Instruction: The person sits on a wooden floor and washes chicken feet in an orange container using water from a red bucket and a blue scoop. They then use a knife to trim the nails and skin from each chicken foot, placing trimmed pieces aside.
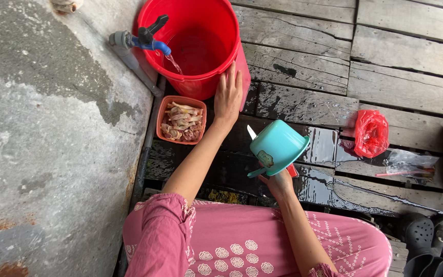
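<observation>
My left hand [228,95] rests flat against the side of a red bucket [216,31], fingers spread. A blue tap [147,41] runs water into the bucket. My right hand [278,180] grips the handle of a teal dipper [278,144], tilted with its bottom facing up. A knife blade [252,132] pokes out behind the dipper. An orange square bowl [163,109] holding pale raw meat pieces [182,122] sits left of my left forearm, below the bucket.
Wet wooden planks [308,102] form the floor. A concrete wall [52,128] rises on the left. A red plastic bag [370,133] and a clear bag [410,163] lie at right. Dark sandals [431,236] sit at lower right.
</observation>
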